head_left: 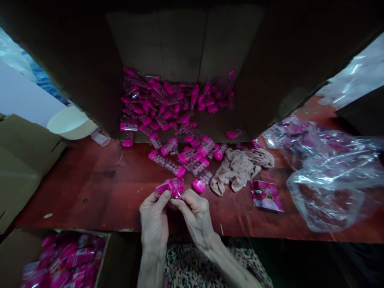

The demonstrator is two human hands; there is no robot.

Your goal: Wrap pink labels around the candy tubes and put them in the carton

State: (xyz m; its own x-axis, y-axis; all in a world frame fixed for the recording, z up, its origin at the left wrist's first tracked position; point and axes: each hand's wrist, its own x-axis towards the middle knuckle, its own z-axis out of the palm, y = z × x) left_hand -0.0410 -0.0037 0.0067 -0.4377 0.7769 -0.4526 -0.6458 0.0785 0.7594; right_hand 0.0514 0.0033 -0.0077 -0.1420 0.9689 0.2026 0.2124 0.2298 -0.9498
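Near the table's front edge, my left hand (pixel 155 216) pinches the left side of a crinkled pink printed wrapper (pixel 171 186). My right hand (pixel 195 210) is closed on the wrapper's right side, close beside the left fingertips. Whether anything is inside the wrapper is hidden. Just beyond the hands lie several clear tubes of pink balls with bright pink caps (pixel 180 172). More such tubes (pixel 168 100) are heaped in a large cardboard box (pixel 183 44) tipped open toward me. A flat pink packet (pixel 267 196) lies to the right.
A crumpled beige cloth (pixel 240 168) lies right of the tubes. Clear plastic bags (pixel 327 200) cover the right of the red table (pixel 99 184). A white bowl (pixel 72 122) stands at the left. Below left, a carton (pixel 115 260) holds pink wrapped items (pixel 72 260).
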